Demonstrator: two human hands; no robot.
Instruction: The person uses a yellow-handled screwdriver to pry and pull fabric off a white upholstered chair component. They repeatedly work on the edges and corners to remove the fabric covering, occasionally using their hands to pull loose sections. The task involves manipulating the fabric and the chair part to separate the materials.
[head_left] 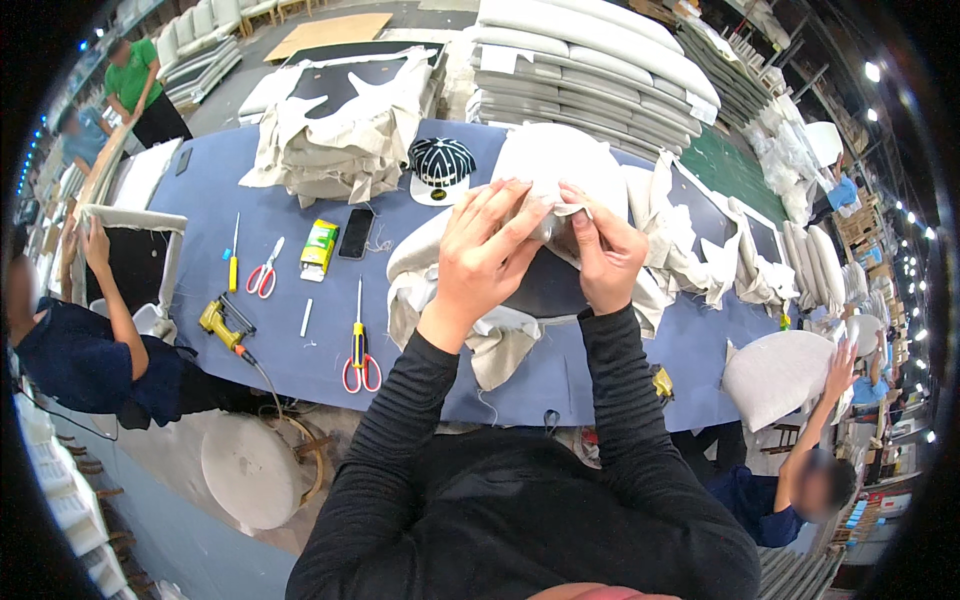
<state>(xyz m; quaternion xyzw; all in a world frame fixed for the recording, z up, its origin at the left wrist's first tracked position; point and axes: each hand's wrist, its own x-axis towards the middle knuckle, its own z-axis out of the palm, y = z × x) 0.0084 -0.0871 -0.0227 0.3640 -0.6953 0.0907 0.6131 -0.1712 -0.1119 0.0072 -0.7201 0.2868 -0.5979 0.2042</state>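
Over the middle of the blue worktable [420,300], my left hand [488,240] and my right hand [606,250] are raised close together. Between their fingertips they pinch the edge of a light fabric cover [560,205]. Both hands are closed, with the thumbs pressed against the fingers. A pale rounded cushion [565,150] lies just beyond the fingertips. Below the hands shows a black panel [545,285] with loose beige cloth [505,355] hanging round it. My hands partly hide where cover and cushion meet.
Left on the table are a staple gun [218,322] with a hose, red-handled scissors [262,280], a screwdriver [234,265], a phone [356,234], a green-yellow packet [319,250] and a cap [441,170]. Stacked cushions [590,90] stand behind. Co-workers handle panels at both sides.
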